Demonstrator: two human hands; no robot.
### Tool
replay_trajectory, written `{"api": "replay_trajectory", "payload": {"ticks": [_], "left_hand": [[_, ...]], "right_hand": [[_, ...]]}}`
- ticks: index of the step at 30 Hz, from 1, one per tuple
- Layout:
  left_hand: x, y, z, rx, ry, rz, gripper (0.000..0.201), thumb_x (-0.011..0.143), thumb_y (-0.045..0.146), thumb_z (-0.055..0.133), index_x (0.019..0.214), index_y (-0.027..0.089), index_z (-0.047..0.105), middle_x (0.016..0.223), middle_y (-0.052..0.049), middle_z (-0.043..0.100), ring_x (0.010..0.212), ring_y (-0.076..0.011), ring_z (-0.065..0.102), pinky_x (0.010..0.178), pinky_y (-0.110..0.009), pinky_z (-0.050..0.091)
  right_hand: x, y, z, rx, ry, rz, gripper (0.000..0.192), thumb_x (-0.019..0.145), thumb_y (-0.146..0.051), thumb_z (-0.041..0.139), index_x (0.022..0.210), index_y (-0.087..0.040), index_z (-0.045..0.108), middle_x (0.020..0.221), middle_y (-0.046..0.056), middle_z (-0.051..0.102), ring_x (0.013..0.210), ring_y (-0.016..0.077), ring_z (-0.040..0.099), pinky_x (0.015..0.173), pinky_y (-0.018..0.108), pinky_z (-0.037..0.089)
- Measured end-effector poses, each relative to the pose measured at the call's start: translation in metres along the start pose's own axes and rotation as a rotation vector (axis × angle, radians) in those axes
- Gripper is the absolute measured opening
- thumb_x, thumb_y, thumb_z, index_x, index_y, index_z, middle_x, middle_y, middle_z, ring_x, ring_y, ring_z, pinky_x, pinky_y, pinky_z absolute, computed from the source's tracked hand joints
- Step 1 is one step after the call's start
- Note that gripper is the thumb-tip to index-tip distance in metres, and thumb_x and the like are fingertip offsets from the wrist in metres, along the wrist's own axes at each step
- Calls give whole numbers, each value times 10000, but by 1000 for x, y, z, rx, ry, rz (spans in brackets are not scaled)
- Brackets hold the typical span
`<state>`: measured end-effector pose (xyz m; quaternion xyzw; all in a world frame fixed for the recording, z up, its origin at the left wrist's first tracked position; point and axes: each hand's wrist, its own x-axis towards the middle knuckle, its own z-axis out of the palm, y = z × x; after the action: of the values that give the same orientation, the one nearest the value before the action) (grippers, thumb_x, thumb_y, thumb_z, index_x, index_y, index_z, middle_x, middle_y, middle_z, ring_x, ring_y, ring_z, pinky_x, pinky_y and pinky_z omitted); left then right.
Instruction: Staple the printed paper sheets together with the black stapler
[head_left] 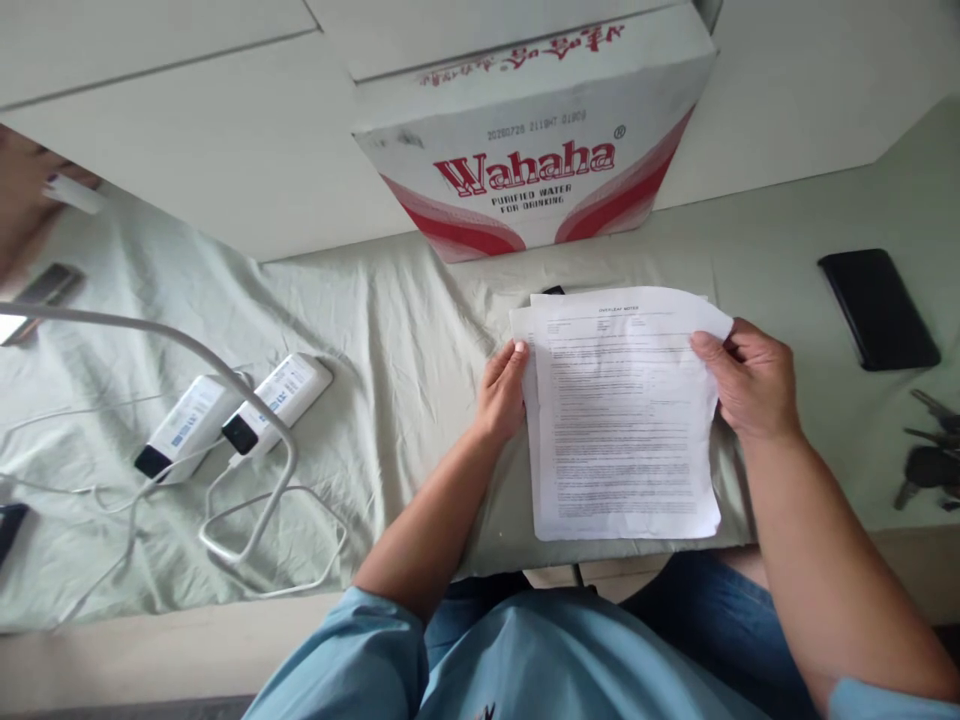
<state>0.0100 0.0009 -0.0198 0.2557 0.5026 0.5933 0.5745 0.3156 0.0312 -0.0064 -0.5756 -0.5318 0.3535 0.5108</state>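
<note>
While the left hand (504, 392) pinches the left edge of the printed sheets (622, 420), its thumb on top, the right hand (757, 380) pinches their upper right edge. The papers sit right of center in the frame, at least two thin layers slightly out of line, bowed near the top right corner and rippled along the bottom. Past their top edge peeks a small black object (553, 291), mostly covered. At upper center stands a boxy carton (532, 160), white with red lettering and curved red bands, before smooth white panels (187, 150). A flat black phone (881, 308) with rounded corners lies at the right, above metal keys (934, 465) near the frame's edge. At the left, two white, blocky devices (187, 425) lie side by side; a thick, pale cable (150, 322) arches in front of them, partly hiding them. Beneath, a pale green cloth (405, 350) is creased into soft folds, flatter toward the right.
</note>
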Motion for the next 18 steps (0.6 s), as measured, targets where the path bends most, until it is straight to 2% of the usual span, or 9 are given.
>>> {"api": "replay_trajectory", "payload": {"ticks": [5, 9, 13, 18], "left_hand": [[2, -3, 2, -27, 114, 15, 501, 762, 662, 973, 872, 220, 764, 795, -17, 765, 879, -244, 790, 768, -330, 647], [-2, -8, 3, 27, 168, 78, 492, 822, 684, 917, 888, 217, 779, 824, -14, 761, 810, -201, 734, 726, -301, 590], [-8, -12, 2, 160, 164, 188, 450, 927, 684, 829, 923, 234, 822, 879, -30, 787, 902, -226, 739, 779, -314, 587], [-11, -8, 1, 305, 141, 233, 484, 978, 709, 756, 1008, 235, 848, 915, -54, 805, 953, -267, 748, 809, -359, 603]], "right_hand": [[0, -1, -3, -152, 108, -84, 273, 899, -562, 911, 882, -309, 809, 711, -13, 682, 629, 193, 562, 612, 377, 456], [-2, -2, -2, -156, 133, -122, 272, 923, -577, 881, 871, -323, 799, 679, -13, 650, 595, 194, 531, 567, 380, 418], [-6, -2, 4, -88, 122, -111, 292, 909, -589, 894, 867, -318, 795, 669, -16, 623, 584, 178, 507, 550, 364, 396], [-9, -4, 9, -32, 101, -91, 326, 906, -585, 902, 851, -288, 778, 669, -22, 585, 605, 159, 472, 567, 347, 369]]}}
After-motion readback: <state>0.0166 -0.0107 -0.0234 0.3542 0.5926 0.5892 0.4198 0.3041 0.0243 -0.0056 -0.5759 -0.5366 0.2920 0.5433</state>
